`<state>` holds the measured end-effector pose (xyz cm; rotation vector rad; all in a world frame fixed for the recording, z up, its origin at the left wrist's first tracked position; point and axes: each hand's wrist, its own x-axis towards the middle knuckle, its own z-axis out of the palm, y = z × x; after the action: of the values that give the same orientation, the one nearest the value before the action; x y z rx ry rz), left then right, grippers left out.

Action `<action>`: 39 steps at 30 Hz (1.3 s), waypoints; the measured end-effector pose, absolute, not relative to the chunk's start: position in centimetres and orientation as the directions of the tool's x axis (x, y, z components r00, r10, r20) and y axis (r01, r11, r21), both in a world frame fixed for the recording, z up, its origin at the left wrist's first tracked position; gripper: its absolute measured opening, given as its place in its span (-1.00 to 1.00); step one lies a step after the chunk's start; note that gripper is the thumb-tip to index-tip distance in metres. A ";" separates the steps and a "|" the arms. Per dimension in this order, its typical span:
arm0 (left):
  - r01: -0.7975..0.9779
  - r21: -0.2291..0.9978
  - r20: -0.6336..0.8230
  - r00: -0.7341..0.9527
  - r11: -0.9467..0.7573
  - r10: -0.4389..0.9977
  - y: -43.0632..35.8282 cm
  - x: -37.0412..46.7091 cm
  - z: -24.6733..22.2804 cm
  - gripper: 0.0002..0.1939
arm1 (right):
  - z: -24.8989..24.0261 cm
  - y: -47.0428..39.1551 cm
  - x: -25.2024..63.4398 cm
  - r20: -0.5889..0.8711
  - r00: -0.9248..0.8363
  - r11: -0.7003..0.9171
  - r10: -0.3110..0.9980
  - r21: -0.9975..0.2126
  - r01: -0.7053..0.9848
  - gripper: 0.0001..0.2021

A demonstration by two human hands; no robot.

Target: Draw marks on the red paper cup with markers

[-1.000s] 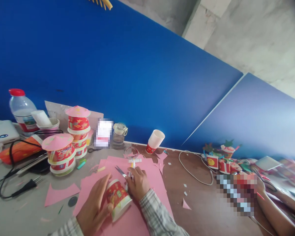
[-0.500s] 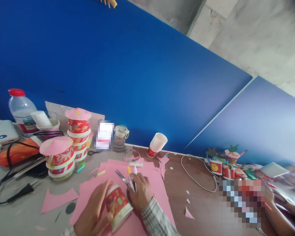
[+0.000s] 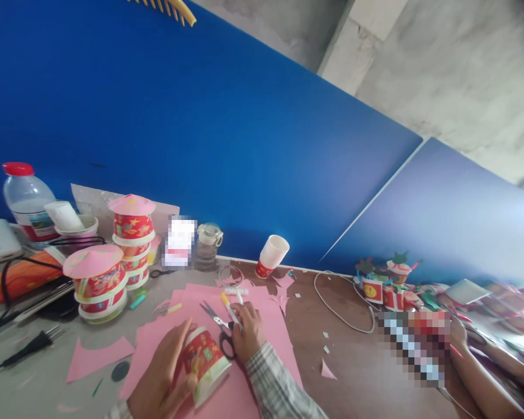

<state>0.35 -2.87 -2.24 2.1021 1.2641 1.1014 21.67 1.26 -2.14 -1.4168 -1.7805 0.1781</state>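
My left hand is wrapped round a red patterned paper cup that lies tilted over pink paper sheets. My right hand has its fingers curled round white markers, one with a yellow end. Open-bladed scissors lie on the paper between the cup and my right hand, their black handles beside it. Another white marker rests on the sheets behind.
Pink-roofed cup towers, a bottle, a glass jar and a black plug are at the left. Stacked cups lean near the blue partition. Another person's arm and cup crafts are at the right.
The view has shifted, so most objects appear slightly further left. My right hand has moved a little off the scissors, whose handles show more. My left hand keeps its hold on the cup.
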 end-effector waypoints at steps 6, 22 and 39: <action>0.556 0.662 0.423 0.277 -0.503 0.863 -2.7 0.4 -2.5 -0.29 | -1.8 0.9 21.2 0.532 -0.015 0.395 0.846 -0.610 0.687 -0.53; 0.631 0.514 0.457 0.372 -0.581 0.808 -2.9 0.6 -3.5 0.11 | -1.6 0.7 21.0 0.517 -0.049 0.426 0.854 -0.643 0.637 -0.53; 0.513 0.617 0.433 0.411 -0.597 0.802 -3.2 0.6 -2.6 -0.02 | -0.7 0.5 20.8 0.565 0.169 0.401 0.808 -0.737 0.545 -0.59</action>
<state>0.61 -3.23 -2.59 2.2839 1.1268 1.0167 20.83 0.51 -0.73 -1.2658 -1.5006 0.2845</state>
